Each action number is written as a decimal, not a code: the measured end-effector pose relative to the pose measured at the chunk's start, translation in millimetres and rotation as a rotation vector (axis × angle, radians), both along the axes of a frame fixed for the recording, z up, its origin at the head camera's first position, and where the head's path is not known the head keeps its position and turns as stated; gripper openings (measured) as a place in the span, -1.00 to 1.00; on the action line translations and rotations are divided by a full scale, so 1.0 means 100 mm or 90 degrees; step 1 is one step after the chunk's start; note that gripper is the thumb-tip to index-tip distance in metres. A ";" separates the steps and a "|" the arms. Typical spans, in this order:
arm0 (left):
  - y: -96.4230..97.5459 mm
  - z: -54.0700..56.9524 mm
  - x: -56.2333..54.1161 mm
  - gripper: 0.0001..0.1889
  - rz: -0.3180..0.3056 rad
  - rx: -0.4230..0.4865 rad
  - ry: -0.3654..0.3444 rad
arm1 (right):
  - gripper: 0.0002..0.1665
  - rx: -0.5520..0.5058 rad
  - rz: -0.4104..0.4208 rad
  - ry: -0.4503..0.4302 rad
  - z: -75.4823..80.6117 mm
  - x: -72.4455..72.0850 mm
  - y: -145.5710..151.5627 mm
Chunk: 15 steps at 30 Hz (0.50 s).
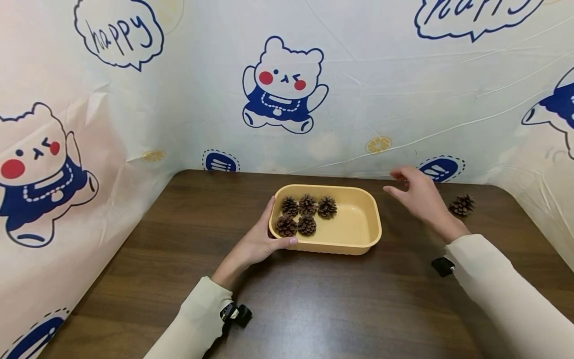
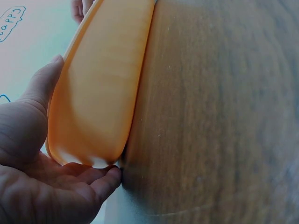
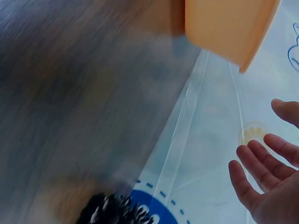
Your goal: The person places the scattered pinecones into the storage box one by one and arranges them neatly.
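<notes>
A yellow rectangular plastic box (image 1: 354, 244) stands on the table with several brown pine cones (image 1: 307, 205) in its left half. My left hand (image 1: 257, 242) grips the box's left end, thumb along the front wall and fingers round the side. In the left wrist view the fingers curl about the yellow box (image 2: 98, 88) near its base. Off the box's right end, my right hand (image 1: 419, 197) hovers above the table, fingers loosely bent around nothing. Another pine cone (image 1: 462, 205) lies right of that wrist; a dark pine cone (image 3: 114, 210) also shows low in the right wrist view.
The dark wood table (image 1: 179, 249) runs back to a printed cloth (image 1: 358, 109) with bears and lettering, which also hangs along both sides. Each wrist wears a small black device, such as the one on the left wrist (image 1: 236, 314).
</notes>
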<state>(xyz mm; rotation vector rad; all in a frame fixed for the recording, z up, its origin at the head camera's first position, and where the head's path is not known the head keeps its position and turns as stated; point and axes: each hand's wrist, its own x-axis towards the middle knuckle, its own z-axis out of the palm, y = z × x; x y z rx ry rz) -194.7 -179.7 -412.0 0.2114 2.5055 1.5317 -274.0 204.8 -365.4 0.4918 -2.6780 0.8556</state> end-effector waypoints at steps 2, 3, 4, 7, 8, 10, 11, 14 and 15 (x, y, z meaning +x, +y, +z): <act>0.00 0.00 0.00 0.36 0.000 -0.002 0.000 | -0.53 -0.003 -0.008 -0.002 0.00 0.01 0.06; 0.00 0.00 0.00 0.36 0.001 -0.005 0.000 | -0.53 -0.004 -0.011 -0.002 0.00 0.01 0.09; 0.00 0.00 0.00 0.36 0.001 -0.006 0.000 | -0.53 -0.005 -0.013 -0.005 0.00 0.01 0.12; 0.00 0.00 0.00 0.36 -0.001 -0.012 0.004 | -0.52 -0.007 -0.023 -0.012 -0.01 0.01 0.20; 0.00 0.00 0.00 0.35 0.000 -0.012 0.002 | -0.52 -0.007 -0.025 -0.015 -0.01 0.01 0.23; 0.00 0.00 0.00 0.35 -0.002 -0.011 0.004 | -0.52 -0.004 -0.034 -0.024 -0.01 0.01 0.28; 0.00 0.00 0.00 0.35 -0.003 -0.010 0.005 | -0.51 -0.006 -0.037 -0.029 -0.02 0.01 0.31; 0.00 0.00 0.00 0.35 -0.005 -0.004 0.003 | -0.51 -0.005 -0.045 -0.036 -0.01 0.01 0.40; 0.00 0.00 0.00 0.35 -0.005 -0.003 0.003 | -0.51 -0.004 -0.048 -0.037 -0.01 0.01 0.43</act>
